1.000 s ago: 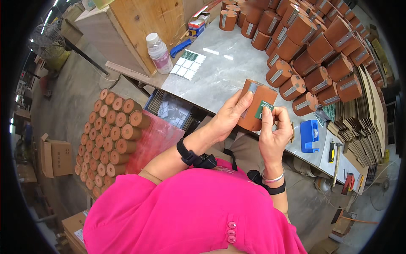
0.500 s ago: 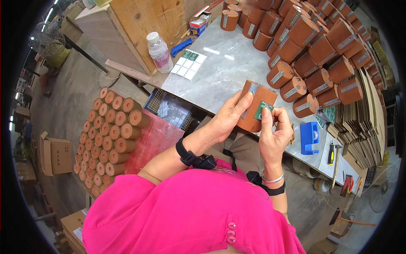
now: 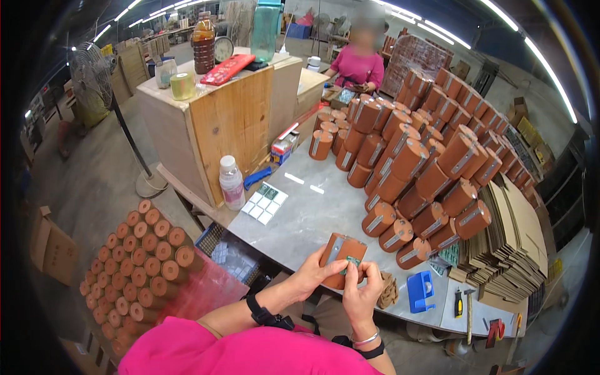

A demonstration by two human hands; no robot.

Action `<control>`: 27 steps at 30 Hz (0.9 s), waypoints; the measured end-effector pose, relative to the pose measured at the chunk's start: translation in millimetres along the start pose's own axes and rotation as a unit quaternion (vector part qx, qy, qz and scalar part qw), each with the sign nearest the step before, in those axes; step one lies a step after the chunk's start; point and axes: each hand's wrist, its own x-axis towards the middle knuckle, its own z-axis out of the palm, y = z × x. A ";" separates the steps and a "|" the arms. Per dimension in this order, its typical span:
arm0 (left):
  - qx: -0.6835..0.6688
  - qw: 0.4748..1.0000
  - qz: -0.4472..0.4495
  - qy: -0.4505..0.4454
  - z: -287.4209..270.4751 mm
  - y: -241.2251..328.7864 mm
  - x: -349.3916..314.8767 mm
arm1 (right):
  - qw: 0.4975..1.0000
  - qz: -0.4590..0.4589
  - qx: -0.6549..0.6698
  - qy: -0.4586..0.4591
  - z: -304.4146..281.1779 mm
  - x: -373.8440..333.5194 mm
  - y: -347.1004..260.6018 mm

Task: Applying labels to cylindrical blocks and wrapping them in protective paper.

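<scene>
A reddish-brown cylinder point(image 3: 350, 245) with a grey metal strip point(image 3: 335, 249) along its side is held over the near edge of the table. My left hand point(image 3: 308, 275) is closed around its left side, the thumb lying across the front. On the cylinder's face is a small green label point(image 3: 352, 261). My right hand point(image 3: 362, 295) pinches at this label, thumb and fingertips drawn together; whether the label is fully stuck down cannot be told. A sheet of white and green labels point(image 3: 264, 202) lies on the table beyond my hands.
Similar cylinders point(image 3: 411, 159) are stacked on the grey table point(image 3: 306, 215) at right. Nearby are flat cardboard pieces point(image 3: 500, 247), a blue tape dispenser point(image 3: 420, 292), a screwdriver point(image 3: 459, 304) and a hammer point(image 3: 469, 315). More cylinders point(image 3: 150, 267) stand at left. A co-worker point(image 3: 359, 65) is across the table.
The view has tilted up, bringing the cabinet top and a co-worker into sight. Both hands still hold the cylinder, and my right fingers remain at the green label.
</scene>
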 end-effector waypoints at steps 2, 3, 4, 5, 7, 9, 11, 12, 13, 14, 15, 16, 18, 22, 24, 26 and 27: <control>-0.004 1.000 0.003 -0.004 -0.4 -1.1 -0.7 | 1.000 0.002 -0.002 0.000 -0.3 -2.4 -1.7; -0.011 1.000 -0.002 -0.006 -1.2 -1.1 1.1 | 1.000 -0.002 -0.011 0.005 0.6 -2.0 -1.3; -0.009 1.000 0.003 -0.010 0.1 -0.8 0.5 | 1.000 -0.006 -0.020 0.010 1.3 -2.1 -0.9; -0.006 1.000 0.019 -0.007 2.5 -0.2 -1.8 | 1.000 0.002 -0.020 0.010 0.2 -3.4 -3.7; -0.013 0.999 0.028 -0.009 0.7 1.0 -1.6 | 1.000 -0.001 -0.017 0.015 2.2 -4.2 -5.6; -0.009 0.999 0.041 -0.004 0.6 4.5 -3.2 | 0.999 -0.017 -0.023 0.017 4.6 -3.8 -5.7; -0.010 0.998 0.055 0.002 -2.9 6.6 -3.1 | 1.000 -0.011 -0.014 0.015 9.2 -2.4 -10.6; -0.002 0.998 0.065 0.004 0.4 6.3 -2.3 | 1.000 -0.004 0.004 0.020 6.1 -2.6 -12.2; 0.005 0.997 0.074 0.005 3.3 6.2 -1.8 | 1.000 -0.008 0.007 0.023 3.3 -2.8 -12.8; 0.008 0.997 0.078 0.003 6.2 6.4 -2.1 | 0.999 -0.016 0.009 0.028 0.4 -3.1 -13.1; 0.008 0.997 0.078 0.003 3.5 6.8 -2.0 | 0.999 -0.022 0.004 0.030 2.9 -3.1 -13.2; 0.009 0.997 0.078 0.002 0.9 7.6 -1.1 | 0.999 -0.024 0.000 0.029 5.6 -2.8 -12.6; 0.007 0.997 0.082 -0.002 -3.7 8.9 0.3 | 0.999 -0.024 0.013 0.031 10.1 -4.2 -10.3; -0.046 0.997 0.066 -0.004 -14.9 7.1 -2.7 | 0.999 -0.005 0.016 0.035 14.8 -8.9 0.6; -0.040 0.997 0.072 -0.011 -21.2 8.5 -4.7 | 0.992 0.084 0.087 -0.031 11.9 -5.1 8.1; -0.033 0.996 0.077 -0.019 -28.9 7.8 -6.5 | 0.991 0.063 0.102 -0.060 15.9 -3.5 12.5; -0.050 0.996 0.051 -0.055 -34.7 5.6 -6.7 | 0.988 0.042 0.120 -0.088 18.4 -2.2 13.5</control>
